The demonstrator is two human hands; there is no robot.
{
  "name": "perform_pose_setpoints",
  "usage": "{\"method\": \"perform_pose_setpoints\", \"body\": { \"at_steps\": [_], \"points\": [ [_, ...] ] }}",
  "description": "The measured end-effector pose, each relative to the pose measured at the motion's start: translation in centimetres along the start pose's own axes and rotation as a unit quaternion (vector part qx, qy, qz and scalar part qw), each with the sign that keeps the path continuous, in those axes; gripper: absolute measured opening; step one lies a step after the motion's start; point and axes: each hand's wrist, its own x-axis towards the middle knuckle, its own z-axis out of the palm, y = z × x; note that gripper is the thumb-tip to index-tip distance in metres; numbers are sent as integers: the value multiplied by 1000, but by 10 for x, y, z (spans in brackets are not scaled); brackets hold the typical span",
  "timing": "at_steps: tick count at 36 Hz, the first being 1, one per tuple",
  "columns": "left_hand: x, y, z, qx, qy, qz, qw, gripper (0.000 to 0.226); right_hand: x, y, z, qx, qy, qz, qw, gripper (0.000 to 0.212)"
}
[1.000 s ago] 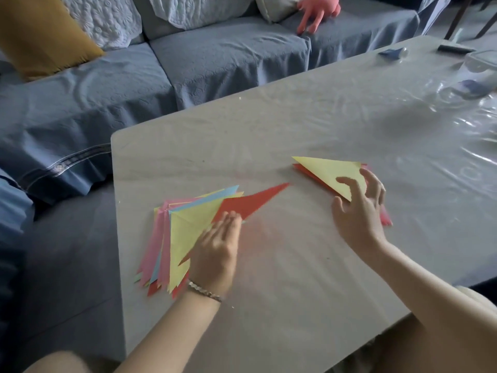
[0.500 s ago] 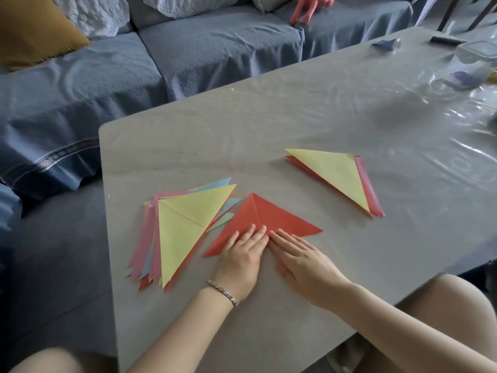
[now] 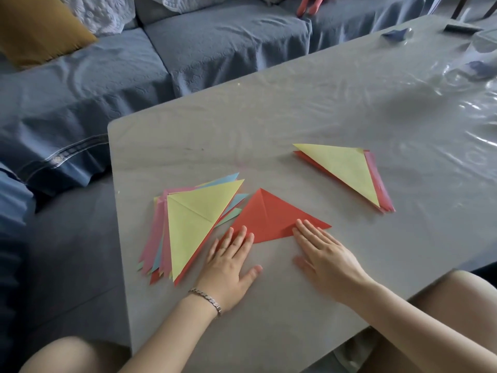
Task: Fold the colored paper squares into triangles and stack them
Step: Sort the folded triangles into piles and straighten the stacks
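Observation:
A red paper triangle [image 3: 271,215] lies flat on the grey table [image 3: 295,109] in front of me. My left hand [image 3: 231,261] lies flat with straight fingertips pressing the triangle's left corner. My right hand [image 3: 326,253] also lies flat, its fingertips pressing the triangle's right part. To the left sits a fanned pile of folded papers [image 3: 188,224] with a yellow one on top and pink, blue and red ones under it. To the right lies a neater stack of triangles [image 3: 347,170], yellow on top of red and pink.
A blue sofa [image 3: 188,49] with a mustard cushion [image 3: 35,28] runs along the table's far and left sides. Clear plastic items [image 3: 481,57] and a small blue object [image 3: 395,35] sit at the far right of the table. My knees show below the near edge.
The red triangle has come off the left pile to the table in front of me. Both hands pressed its middle, then slid apart along its lower edge toward the corners.

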Motion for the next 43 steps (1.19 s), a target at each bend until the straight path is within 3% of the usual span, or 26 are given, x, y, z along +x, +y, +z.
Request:
{"method": "perform_pose_setpoints", "body": {
  "at_steps": [13, 18, 20, 22, 25, 27, 30, 34, 43],
  "points": [
    [-17, -8, 12, -8, 34, -59, 998, 101, -15, 30, -4, 9, 31, 64, 997, 73],
    [-25, -7, 12, 9, 41, -112, 993, 109, -2, 19, -18, 66, 68, 109, 990, 35],
    [-28, -2, 8, 9, 51, -133, 990, 114, 8, 12, -33, 76, 65, 128, 987, 30],
    [-30, 4, -1, -6, 118, -121, 986, 96, 22, 6, -45, 109, 49, 139, 983, 35],
    [-33, 7, -11, -44, 289, -53, 955, 43, 45, -3, -55, 129, -16, 154, 980, 59],
    [-29, 1, -19, -46, 334, -42, 941, 33, 59, -7, -54, 124, -66, 174, 975, 69],
    [-17, -15, -29, -47, 333, -94, 937, 24, 70, -11, -50, 114, -117, 193, 968, 72],
    [-2, -37, -32, -86, 262, -191, 942, 44, 70, -8, -49, 154, -127, 219, 955, 68],
    [3, -38, -28, -87, 218, -212, 949, 44, 37, 11, -35, 245, -47, 205, 946, 25]
  ]
}}
